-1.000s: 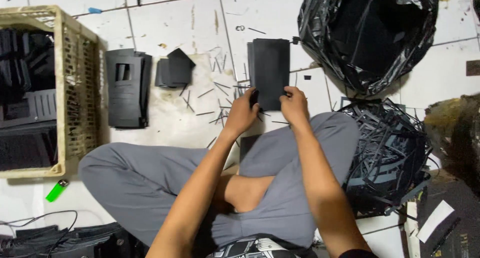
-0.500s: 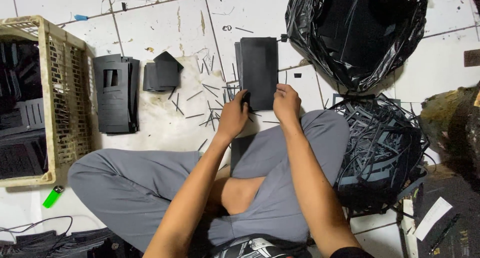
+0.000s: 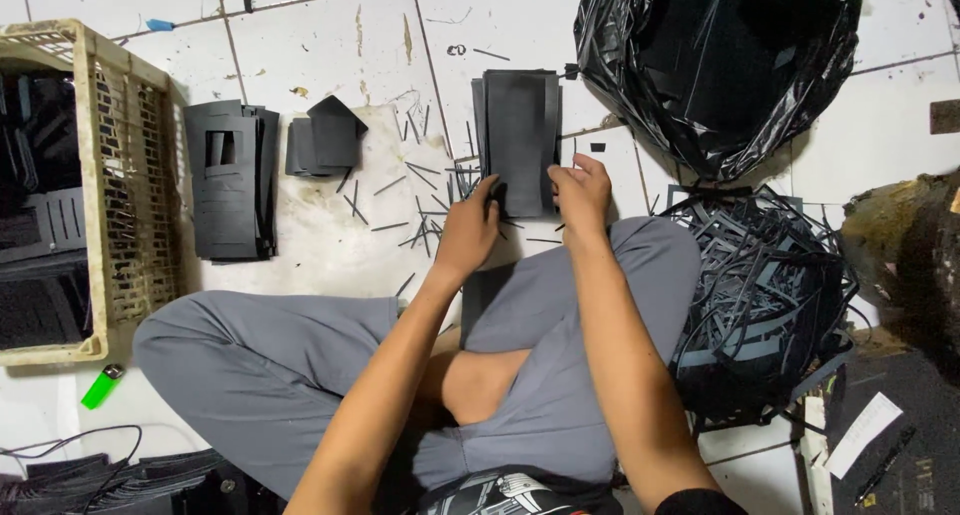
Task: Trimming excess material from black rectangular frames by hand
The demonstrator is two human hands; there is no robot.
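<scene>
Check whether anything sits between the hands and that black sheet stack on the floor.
Nothing visible does: the left hand and right hand both already touch the near end of the black sheet stack.

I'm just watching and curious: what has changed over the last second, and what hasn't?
Very little. Both hands, left hand and right hand, keep gripping the near end of the black sheet stack on the floor; the view shifts slightly, and the fingers adjust a bit. Nothing was picked up or let go. The crate, cut pieces, black bag and strip pile stayed put.
</scene>
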